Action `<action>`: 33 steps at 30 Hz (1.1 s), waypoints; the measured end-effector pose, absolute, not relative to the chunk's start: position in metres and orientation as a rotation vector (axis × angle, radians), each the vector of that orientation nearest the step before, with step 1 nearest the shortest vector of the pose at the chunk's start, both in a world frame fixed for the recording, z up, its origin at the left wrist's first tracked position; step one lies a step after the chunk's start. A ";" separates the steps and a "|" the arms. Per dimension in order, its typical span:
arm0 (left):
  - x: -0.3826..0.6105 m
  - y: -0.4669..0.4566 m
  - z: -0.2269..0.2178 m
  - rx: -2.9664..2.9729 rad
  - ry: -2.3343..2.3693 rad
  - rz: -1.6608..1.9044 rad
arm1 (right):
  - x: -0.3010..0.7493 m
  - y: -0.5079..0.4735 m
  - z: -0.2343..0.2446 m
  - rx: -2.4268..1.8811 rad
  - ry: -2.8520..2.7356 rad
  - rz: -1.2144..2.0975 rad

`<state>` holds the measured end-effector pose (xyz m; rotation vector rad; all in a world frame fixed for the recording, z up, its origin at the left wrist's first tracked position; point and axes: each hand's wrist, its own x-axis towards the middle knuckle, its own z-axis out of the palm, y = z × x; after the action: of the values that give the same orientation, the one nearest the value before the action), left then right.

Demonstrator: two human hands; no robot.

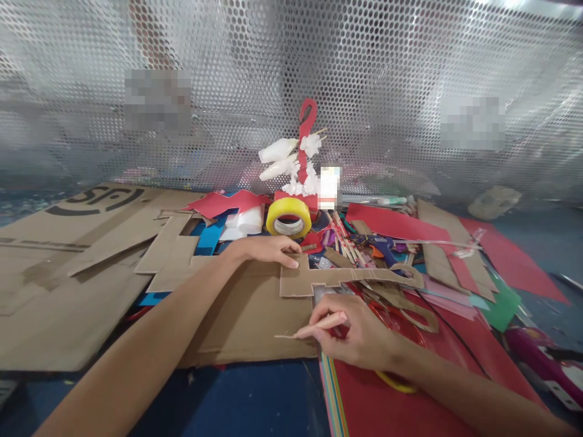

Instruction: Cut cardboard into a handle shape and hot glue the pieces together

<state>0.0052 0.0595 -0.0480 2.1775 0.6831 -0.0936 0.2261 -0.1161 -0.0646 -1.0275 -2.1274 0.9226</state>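
Observation:
My left hand [268, 250] lies palm down on a brown cardboard sheet [248, 315], fingers stretched and pressing the left end of a cut cardboard shape [346, 277]. My right hand [353, 334] is closed in a pinch on a thin wooden stick [310, 331] whose tip points left onto the sheet's edge. A second curved cardboard cutout [410, 309] lies just right of the hand.
A yellow tape roll [288, 216] stands behind my left hand. Red paper sheets [501, 255], coloured paper, sticks and a red-and-white craft figure [303, 158] crowd the back. Large cardboard [59, 261] lies left; perforated metal screen [364, 73] behind; purple tool [542, 358] at right.

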 end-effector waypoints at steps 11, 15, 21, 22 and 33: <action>0.006 0.059 -0.046 2.177 0.654 -0.078 | 0.227 -0.118 -0.069 -1.009 -2.093 0.907; 0.006 0.059 -0.047 2.174 0.677 -0.084 | 0.232 -0.119 -0.069 -1.021 -2.040 0.873; 0.004 0.060 -0.050 2.175 0.737 -0.108 | 0.232 -0.117 -0.072 -1.003 -2.069 0.881; 0.004 0.061 -0.050 2.170 0.741 -0.107 | 0.233 -0.118 -0.074 -1.001 -2.063 0.876; 0.004 0.060 -0.048 2.205 0.646 -0.105 | 0.236 -0.117 -0.075 -0.904 -2.092 0.799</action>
<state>0.0045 0.0604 -0.0479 2.2054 0.6460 -0.1052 0.2362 -0.1166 -0.0749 -0.9038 -2.0921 0.7985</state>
